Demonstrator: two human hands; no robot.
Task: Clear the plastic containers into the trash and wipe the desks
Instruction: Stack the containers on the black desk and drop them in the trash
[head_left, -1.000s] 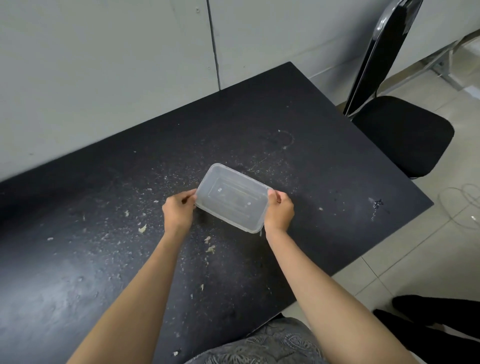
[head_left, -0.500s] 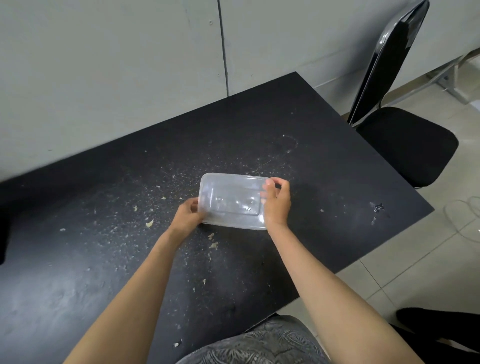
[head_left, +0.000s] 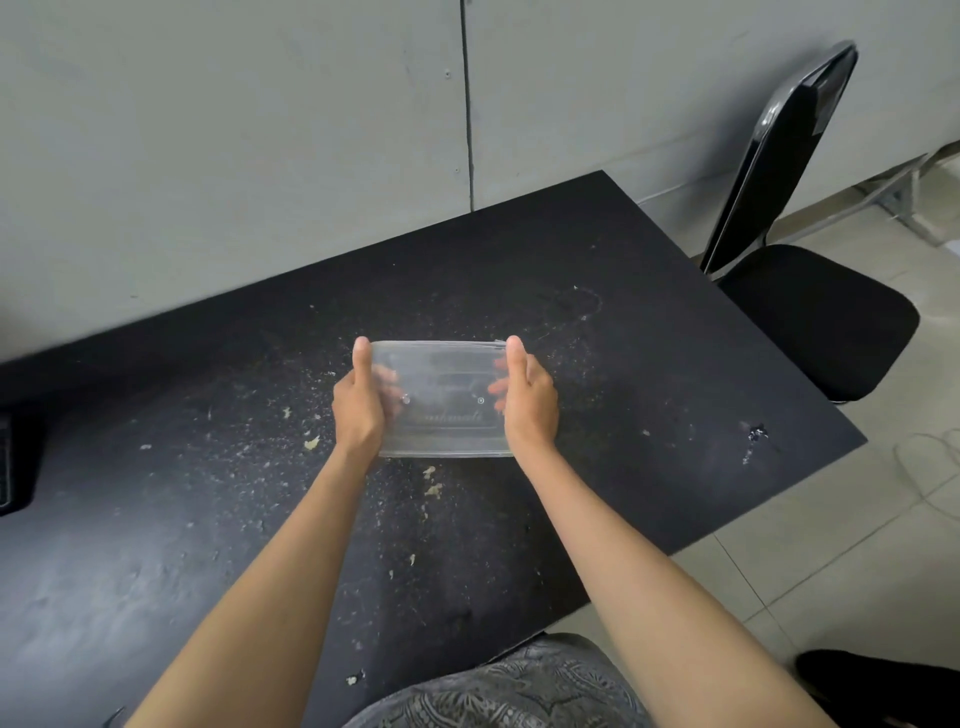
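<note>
While both hands grip a clear box, the head camera looks down on a dirty desk; the parts follow from largest to smallest.

Wall: grey panels (head_left: 234, 130) fill the top of the view, with a vertical seam running down to the far edge of the desk.

Desk: a black rectangular desk (head_left: 649, 364) stands against the wall and takes up most of the middle of the view.

Floor: pale tiles (head_left: 857, 545) show to the right of the desk.

Chair: a black padded chair (head_left: 815, 317) with a dark, metal-edged back stands just beside the desk's right end.

Clothing: grey patterned fabric (head_left: 509, 696) shows at the bottom edge, at the desk's near side.

Plastic container: a clear rectangular plastic container (head_left: 441, 400) is held between the two hands above the middle of the desk; fingers show through its wall.

Left hand: the left hand (head_left: 358, 405) is closed around the container's left end, thumb up along its edge.

Right hand: the right hand (head_left: 527, 400) is closed around the container's right end, thumb up in the same way.

Crumbs: pale crumbs (head_left: 431, 480) and fine specks are scattered over the desk, thickest below and left of the container.
</note>
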